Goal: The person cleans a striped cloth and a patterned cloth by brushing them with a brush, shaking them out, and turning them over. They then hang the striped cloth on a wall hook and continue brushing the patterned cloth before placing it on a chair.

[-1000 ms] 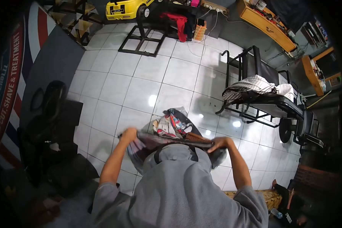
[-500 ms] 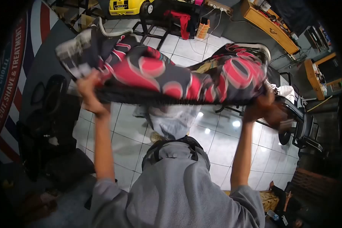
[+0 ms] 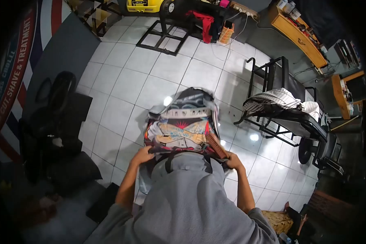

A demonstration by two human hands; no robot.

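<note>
A printed barber's cape (image 3: 179, 128), multicoloured on black and white, hangs low in front of my body, partly smeared by motion. My left hand (image 3: 143, 155) is closed on its near left edge. At the near right edge, my right hand (image 3: 234, 161) is closed on the cloth. A brown brush with a row of bristles (image 3: 216, 145) sticks up and leftward from that same hand, over the cape's right side. My fingers are partly hidden, so the exact grip on the brush does not show.
A black barber chair (image 3: 290, 118) with a striped cloth (image 3: 272, 99) stands to the right. Ahead are a black metal frame (image 3: 162, 38), a yellow toy car (image 3: 144, 5) and a wooden shelf (image 3: 299, 36). Dark chairs (image 3: 61, 142) stand at left. A person's hand (image 3: 303, 219) shows at lower right.
Both hands have come down and closer together, from stretched out ahead to near my waist. The cape, spread wide and raised before, now hangs low, and the brush shows plainly.
</note>
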